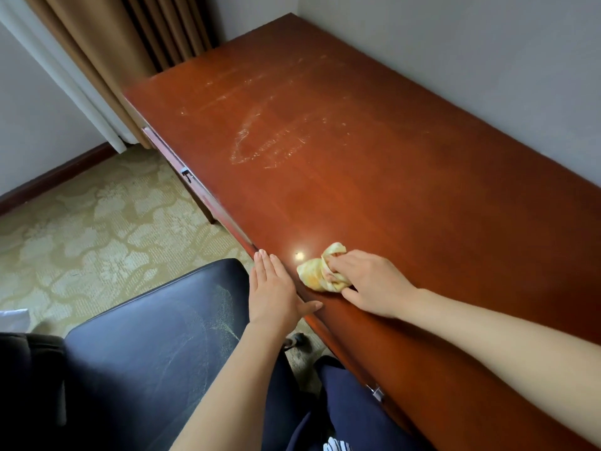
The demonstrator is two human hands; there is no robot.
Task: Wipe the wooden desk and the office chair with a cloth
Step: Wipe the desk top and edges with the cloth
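Note:
A long reddish wooden desk runs from the lower right to the far corner; pale dusty smears and scratches mark its middle. My right hand presses a bunched yellow-orange cloth onto the desk near its front edge. My left hand lies flat, fingers together, on the desk's front edge, holding nothing. The black office chair stands at the lower left beside the desk, its seat streaked with dust.
A grey wall borders the desk's right side. Brown and white curtains hang at the far left end. Patterned beige carpet covers the floor. Drawer fronts with a small metal handle face the chair. My dark trousers show below.

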